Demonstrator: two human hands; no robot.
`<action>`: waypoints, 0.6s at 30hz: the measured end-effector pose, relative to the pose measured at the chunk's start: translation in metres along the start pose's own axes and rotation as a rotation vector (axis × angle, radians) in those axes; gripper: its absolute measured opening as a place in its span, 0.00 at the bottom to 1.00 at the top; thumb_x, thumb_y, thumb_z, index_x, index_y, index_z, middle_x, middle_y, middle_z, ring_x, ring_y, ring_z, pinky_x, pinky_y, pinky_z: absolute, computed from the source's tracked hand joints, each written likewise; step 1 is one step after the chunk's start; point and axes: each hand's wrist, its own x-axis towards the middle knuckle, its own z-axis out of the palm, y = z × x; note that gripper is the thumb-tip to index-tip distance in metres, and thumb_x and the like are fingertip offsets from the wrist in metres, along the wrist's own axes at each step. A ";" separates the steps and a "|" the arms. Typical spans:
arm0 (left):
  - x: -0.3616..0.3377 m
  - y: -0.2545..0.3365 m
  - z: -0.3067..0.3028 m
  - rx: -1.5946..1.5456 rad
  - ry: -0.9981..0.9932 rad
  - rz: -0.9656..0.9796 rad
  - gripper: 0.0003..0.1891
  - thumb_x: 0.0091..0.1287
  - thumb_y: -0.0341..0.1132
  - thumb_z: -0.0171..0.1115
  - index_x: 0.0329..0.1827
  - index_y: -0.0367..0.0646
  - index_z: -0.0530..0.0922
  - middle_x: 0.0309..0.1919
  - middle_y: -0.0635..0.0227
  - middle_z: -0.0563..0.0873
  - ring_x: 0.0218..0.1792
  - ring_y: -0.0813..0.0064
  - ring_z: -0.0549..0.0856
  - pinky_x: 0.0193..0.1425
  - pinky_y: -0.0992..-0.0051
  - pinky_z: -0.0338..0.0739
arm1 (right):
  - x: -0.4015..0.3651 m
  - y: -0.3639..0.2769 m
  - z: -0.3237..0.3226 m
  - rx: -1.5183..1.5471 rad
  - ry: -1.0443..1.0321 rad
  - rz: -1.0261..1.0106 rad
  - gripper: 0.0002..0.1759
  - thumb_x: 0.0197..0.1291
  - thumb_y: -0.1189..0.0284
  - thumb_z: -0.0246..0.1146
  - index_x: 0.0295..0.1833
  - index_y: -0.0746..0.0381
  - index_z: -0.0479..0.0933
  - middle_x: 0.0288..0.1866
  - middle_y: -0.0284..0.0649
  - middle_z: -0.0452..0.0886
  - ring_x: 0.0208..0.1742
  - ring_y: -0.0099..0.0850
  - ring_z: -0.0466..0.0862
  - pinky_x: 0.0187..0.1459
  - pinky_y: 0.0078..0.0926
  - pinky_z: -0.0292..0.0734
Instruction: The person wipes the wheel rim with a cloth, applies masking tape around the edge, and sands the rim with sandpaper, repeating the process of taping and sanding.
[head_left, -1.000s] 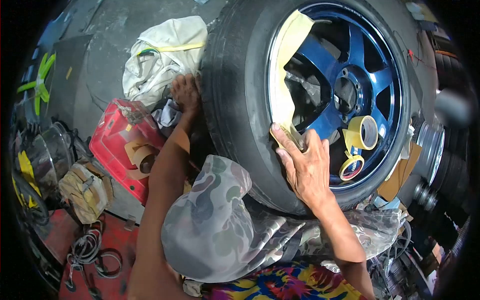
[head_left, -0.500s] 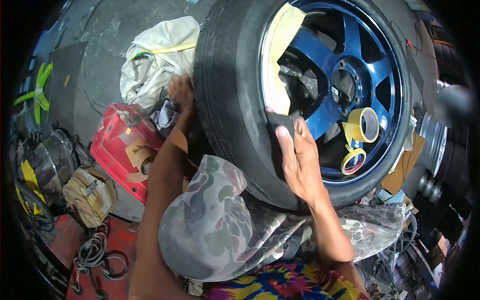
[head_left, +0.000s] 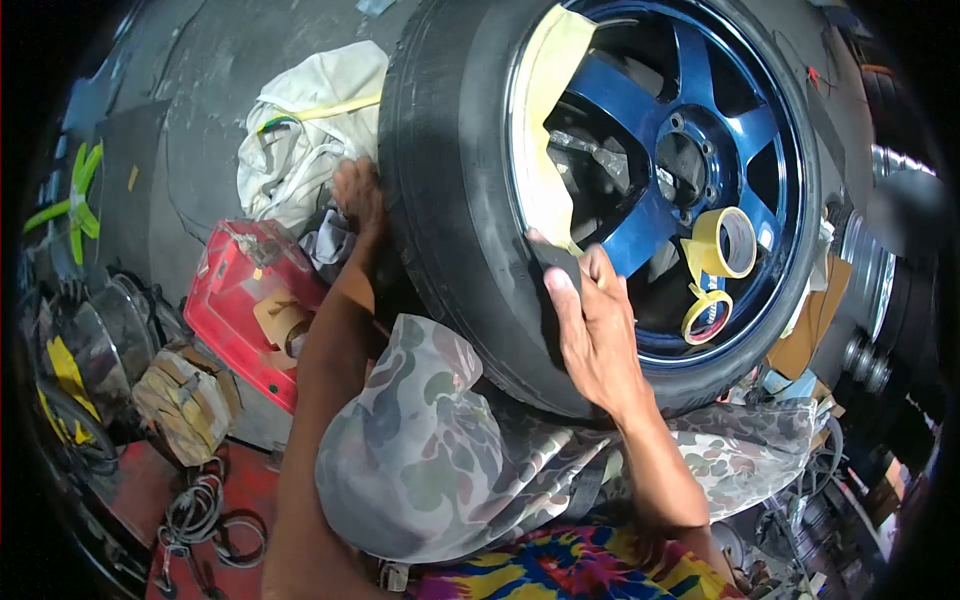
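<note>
A large black tyre (head_left: 440, 200) on a blue spoked wheel (head_left: 625, 90) leans in front of me. Yellow masking tape (head_left: 540, 130) covers the left part of its rim. My right hand (head_left: 597, 330) pinches a black flat pad (head_left: 556, 262) between thumb and fingers, at the rim edge by the tape's lower end. Two tape rolls, a wide yellow roll (head_left: 738, 243) and a smaller roll (head_left: 707, 317), rest on the lower right spoke. To the left of the tyre, my left hand (head_left: 358, 200) lies with fingers stretched out against a crumpled white cloth (head_left: 300, 150).
Beside my left forearm is a red plastic case (head_left: 240, 300) with a brown tape roll (head_left: 285, 318). A worn cardboard box (head_left: 187, 400) and coiled cable (head_left: 195, 510) lie lower left. My camouflage-clad knee (head_left: 410, 450) is close below the tyre. Metal rims (head_left: 870, 270) stand at right.
My right hand and the black pad have slid slightly down along the rim edge. The whole view has shifted a little; my left hand stays by the cloth.
</note>
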 end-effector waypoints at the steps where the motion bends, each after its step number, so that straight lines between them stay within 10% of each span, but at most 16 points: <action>1: 0.000 -0.002 0.003 0.014 0.010 0.007 0.06 0.74 0.41 0.56 0.46 0.52 0.75 0.45 0.63 0.76 0.52 0.54 0.78 0.55 0.52 0.70 | 0.009 -0.003 0.000 -0.064 -0.004 -0.023 0.21 0.82 0.64 0.56 0.72 0.56 0.81 0.38 0.44 0.70 0.42 0.40 0.74 0.49 0.38 0.62; 18: 0.002 -0.008 0.013 0.066 0.035 0.009 0.05 0.72 0.38 0.59 0.47 0.54 0.76 0.45 0.64 0.76 0.51 0.56 0.79 0.53 0.53 0.72 | -0.016 0.012 -0.006 -0.033 -0.020 -0.053 0.21 0.81 0.65 0.57 0.72 0.58 0.81 0.40 0.44 0.71 0.41 0.38 0.73 0.49 0.35 0.62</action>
